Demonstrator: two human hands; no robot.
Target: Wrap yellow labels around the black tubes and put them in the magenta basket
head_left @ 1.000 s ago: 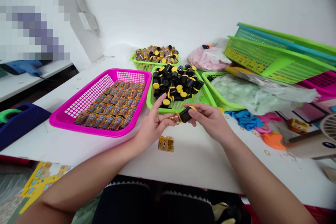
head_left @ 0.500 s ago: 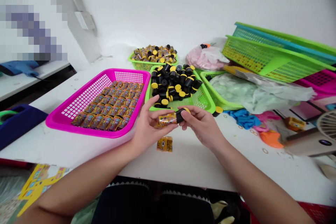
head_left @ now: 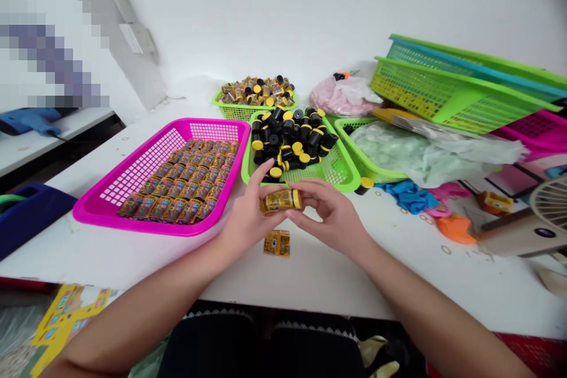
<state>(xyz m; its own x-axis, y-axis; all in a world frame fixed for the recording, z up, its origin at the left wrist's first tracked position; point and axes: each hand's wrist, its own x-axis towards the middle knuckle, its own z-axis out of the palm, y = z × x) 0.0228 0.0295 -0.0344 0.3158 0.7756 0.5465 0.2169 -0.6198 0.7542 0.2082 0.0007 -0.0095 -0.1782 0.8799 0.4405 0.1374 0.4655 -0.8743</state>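
Between my two hands, above the white table, is a small cylindrical container [head_left: 280, 201] wrapped in a printed yellow sleeve, with a yellow cap at its right end. My left hand [head_left: 248, 212] grips its left part between thumb and fingers, the index finger raised. The thumb and fingers of my right hand [head_left: 328, 212] are closed on the capped end. Just below lies a flat printed yellow sleeve [head_left: 277, 243]. Beyond my hands, a green basket [head_left: 349, 174] holds a pile of black containers with yellow caps [head_left: 296, 142].
To the left, a pink basket [head_left: 146, 227] holds rows of sleeved containers [head_left: 181, 183]. Another green basket [head_left: 248, 111] of them stands at the back. On the right are stacked baskets [head_left: 425, 94], plastic bags [head_left: 390, 150], balloon-like scraps [head_left: 410, 198] and a fan [head_left: 531, 218].
The black container has slid into the printed sleeve, and its black body no longer shows. My right hand has shifted from gripping the black part to holding the capped end.
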